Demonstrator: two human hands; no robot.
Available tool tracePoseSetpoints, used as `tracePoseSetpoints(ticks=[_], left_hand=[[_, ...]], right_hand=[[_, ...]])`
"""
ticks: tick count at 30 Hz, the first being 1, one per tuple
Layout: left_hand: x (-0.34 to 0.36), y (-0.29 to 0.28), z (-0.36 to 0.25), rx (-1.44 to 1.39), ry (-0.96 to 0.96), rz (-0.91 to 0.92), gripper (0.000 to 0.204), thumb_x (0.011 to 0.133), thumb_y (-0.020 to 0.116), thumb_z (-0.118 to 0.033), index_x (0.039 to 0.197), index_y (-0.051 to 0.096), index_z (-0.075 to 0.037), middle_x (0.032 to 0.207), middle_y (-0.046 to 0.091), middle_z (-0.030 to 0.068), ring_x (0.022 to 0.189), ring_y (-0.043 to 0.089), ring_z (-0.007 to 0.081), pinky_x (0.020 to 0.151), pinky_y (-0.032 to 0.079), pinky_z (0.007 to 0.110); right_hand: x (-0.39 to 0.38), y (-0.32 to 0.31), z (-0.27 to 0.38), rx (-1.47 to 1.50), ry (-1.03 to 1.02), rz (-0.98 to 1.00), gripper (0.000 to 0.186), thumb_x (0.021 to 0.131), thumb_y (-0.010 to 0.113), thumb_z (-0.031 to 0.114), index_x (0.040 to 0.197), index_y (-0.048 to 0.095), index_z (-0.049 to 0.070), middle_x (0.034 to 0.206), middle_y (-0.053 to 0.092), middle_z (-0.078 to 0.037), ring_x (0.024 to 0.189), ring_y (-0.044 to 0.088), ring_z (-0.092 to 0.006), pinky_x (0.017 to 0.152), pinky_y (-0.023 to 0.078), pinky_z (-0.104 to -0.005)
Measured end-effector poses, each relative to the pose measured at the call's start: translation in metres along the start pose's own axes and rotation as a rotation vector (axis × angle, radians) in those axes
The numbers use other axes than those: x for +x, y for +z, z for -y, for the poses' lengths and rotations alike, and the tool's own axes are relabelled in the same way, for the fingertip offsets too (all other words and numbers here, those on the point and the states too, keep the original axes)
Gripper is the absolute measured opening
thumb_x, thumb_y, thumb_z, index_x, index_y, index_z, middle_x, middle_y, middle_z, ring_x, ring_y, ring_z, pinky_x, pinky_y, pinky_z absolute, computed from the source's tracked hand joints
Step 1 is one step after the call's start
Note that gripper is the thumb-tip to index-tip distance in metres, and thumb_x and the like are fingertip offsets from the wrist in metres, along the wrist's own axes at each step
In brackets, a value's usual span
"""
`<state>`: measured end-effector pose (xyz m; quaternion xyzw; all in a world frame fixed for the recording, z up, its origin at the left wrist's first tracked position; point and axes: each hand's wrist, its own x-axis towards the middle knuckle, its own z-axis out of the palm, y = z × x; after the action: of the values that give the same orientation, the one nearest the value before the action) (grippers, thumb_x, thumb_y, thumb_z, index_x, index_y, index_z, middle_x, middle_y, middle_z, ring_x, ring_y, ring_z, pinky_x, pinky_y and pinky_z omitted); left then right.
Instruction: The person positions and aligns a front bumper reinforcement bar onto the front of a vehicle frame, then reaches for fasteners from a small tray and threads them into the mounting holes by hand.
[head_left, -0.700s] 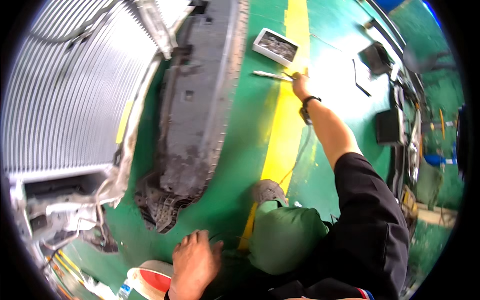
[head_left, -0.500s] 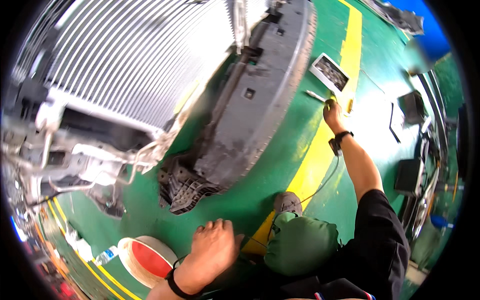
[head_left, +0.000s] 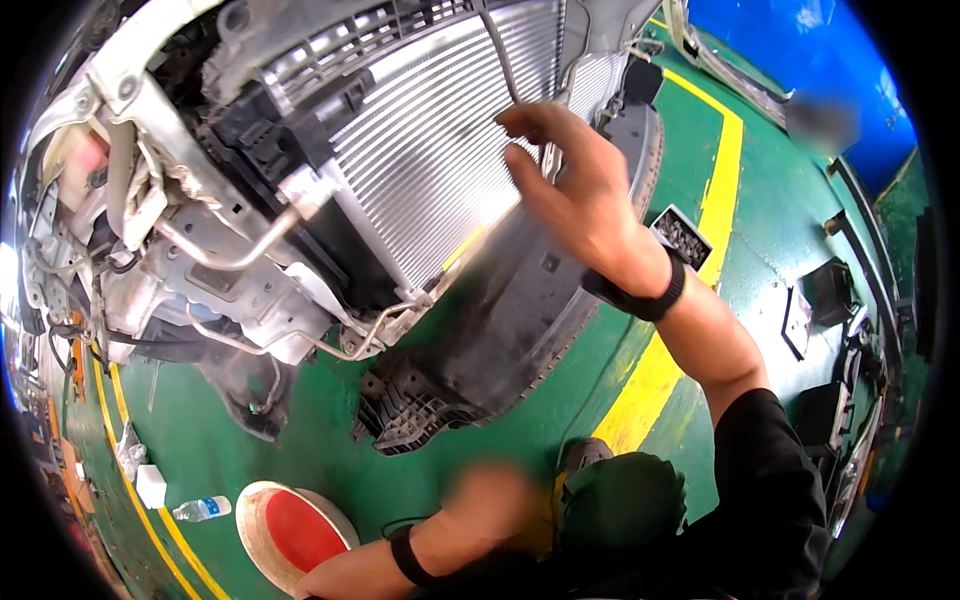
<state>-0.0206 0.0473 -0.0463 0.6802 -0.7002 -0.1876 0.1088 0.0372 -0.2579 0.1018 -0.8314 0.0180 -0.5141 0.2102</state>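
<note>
My right hand [head_left: 590,200] is raised in front of a silver finned radiator [head_left: 420,130], its thumb and index finger apart with nothing visible between them. A thin dark rod [head_left: 498,50] runs down the fins to the index fingertip; whether they touch, I cannot tell. Beneath the wrist, a long dark plastic bumper part [head_left: 500,330] lies on the green floor. Low in the picture, my left hand [head_left: 490,505] is smeared by motion over my lap, so its fingers cannot be made out.
Exposed metal car front framework [head_left: 220,270] fills the left. A tray of small parts [head_left: 682,238] sits by the yellow floor line [head_left: 725,190]. A white-and-red bucket [head_left: 300,535] and a water bottle [head_left: 203,509] are at lower left. Black boxes [head_left: 825,415] line the right.
My right hand has left the floor beside the tray and risen leftward to the radiator. My left hand has moved slightly right and lower. The view has shifted toward the car.
</note>
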Motion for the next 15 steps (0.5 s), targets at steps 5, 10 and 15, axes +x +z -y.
tracePoseSetpoints(ticks=[5,10,15], left_hand=[[0.012,-0.002,0.006,0.068,0.169,-0.395,0.019,0.085,0.055,-0.013,0.099,0.062,-0.002,0.078,0.058,0.0107,0.064,0.055,0.0246,0.056,0.044,0.038],[0.008,-0.008,0.018,0.057,0.207,-0.554,0.011,0.08,0.059,-0.012,0.086,0.063,-0.004,0.077,0.058,0.0125,0.069,0.056,0.0276,0.061,0.045,0.038],[0.008,-0.02,0.029,0.028,0.274,-0.572,0.017,0.083,0.056,-0.012,0.097,0.063,-0.003,0.087,0.06,0.0126,0.079,0.059,0.0287,0.07,0.048,0.038]], right_hand=[[0.037,0.023,0.024,-0.115,0.123,-0.035,0.031,0.083,0.066,0.015,0.108,0.06,-0.002,0.096,0.066,-0.019,0.09,0.065,-0.0353,0.08,0.052,-0.0433],[0.037,0.039,0.062,-0.025,-0.012,0.131,0.03,0.081,0.066,0.011,0.108,0.058,0.0,0.095,0.065,-0.018,0.091,0.063,-0.036,0.08,0.051,-0.0431],[0.09,0.031,0.073,-0.193,-0.319,-0.136,0.05,0.079,0.07,0.013,0.125,0.052,0.003,0.118,0.06,-0.017,0.108,0.057,-0.0349,0.094,0.046,-0.0417]])
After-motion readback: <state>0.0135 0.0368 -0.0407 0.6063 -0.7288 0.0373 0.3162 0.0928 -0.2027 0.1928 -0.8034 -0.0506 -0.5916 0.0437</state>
